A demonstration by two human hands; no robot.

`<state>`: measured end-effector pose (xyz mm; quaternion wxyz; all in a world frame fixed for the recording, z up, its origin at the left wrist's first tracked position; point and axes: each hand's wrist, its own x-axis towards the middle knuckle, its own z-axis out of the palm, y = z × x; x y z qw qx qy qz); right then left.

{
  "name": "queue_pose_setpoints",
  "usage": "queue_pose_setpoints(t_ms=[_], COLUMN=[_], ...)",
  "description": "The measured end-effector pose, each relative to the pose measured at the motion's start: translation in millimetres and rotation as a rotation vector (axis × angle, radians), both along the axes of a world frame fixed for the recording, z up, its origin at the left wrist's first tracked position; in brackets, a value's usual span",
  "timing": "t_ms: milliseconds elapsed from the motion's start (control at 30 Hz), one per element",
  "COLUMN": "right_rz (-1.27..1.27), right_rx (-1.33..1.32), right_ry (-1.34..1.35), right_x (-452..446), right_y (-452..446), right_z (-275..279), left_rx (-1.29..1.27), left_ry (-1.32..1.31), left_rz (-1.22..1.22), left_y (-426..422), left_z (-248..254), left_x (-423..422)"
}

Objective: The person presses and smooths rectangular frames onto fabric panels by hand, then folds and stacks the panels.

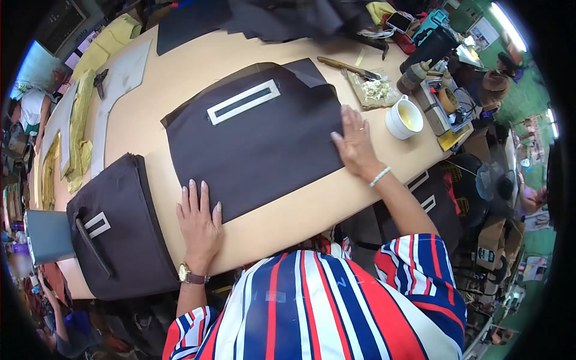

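A dark brown sheet of leather-like material lies flat on the table in front of me, with a white rectangular frame around a slot near its far edge. My left hand rests palm down at the sheet's near left corner, fingers stretched out. At the right edge, my right hand lies flat with its fingers extended and the thumb over the sheet. Neither hand grips anything. To the left of my left hand is a stack of similar dark pieces, with a dark curved tool lying on top.
A white cup with yellowish contents stands right of my right hand, beside a brush and a bag of pale scraps. Bottles and boxes crowd the right edge. Grey templates and yellow material lie left. Other people are nearby.
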<state>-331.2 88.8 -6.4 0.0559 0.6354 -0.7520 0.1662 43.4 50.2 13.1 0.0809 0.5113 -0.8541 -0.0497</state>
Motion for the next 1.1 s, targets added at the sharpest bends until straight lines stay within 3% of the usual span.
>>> queue_pose_setpoints(t_ms=[67,133,233,300,333,467,567,667,800,867,1000,1033,1100], right_rz=[-0.004,-0.074,-0.134,-0.19,-0.251,-0.463,-0.498,-0.525,-0.62,-0.643,-0.432,-0.398,-0.271], right_rx=[-0.097,-0.124,-0.246,-0.332,-0.347,-0.244,0.025,-0.098,-0.216,-0.214,-0.318,-0.346,-0.49], right_ry=[0.073,-0.089,-0.184,-0.266,-0.245,-0.126,-0.476,-0.446,-0.49,-0.57,-0.54,-0.593,-0.584], right_x=[-27,-28,-14,6,7,3,5,12,8,10,-4,0,1], right_y=[-2,-12,-39,-63,-78,-131,-153,-151,-132,-122,-128,-125,-117], right_z=[-1,7,14,21,19,8,25,30,33,34,9,23,31], left_rx=[0.041,0.171,-0.095,-0.191,-0.113,-0.081,0.047,0.103,0.1,0.109,0.31,0.079,0.378], left_ry=[0.066,0.185,0.314,0.229,0.236,0.239,0.355,0.361,0.477,0.719,1.249,1.15,1.111], left_rz=[0.013,0.079,0.232,0.398,0.488,0.573,0.578,0.619,0.556,0.439,0.177,0.044,0.062], left_y=[-12,-39,-92,-124,-138,-166,-181,-185,-179,-192,-189,-194,-178], left_z=[15,31,14,14,16,6,3,12,12,-19,-18,-20,5], left_x=[-2,-6,-16,-26,-30,-35,-34,-34,-32,-20,-14,-13,1])
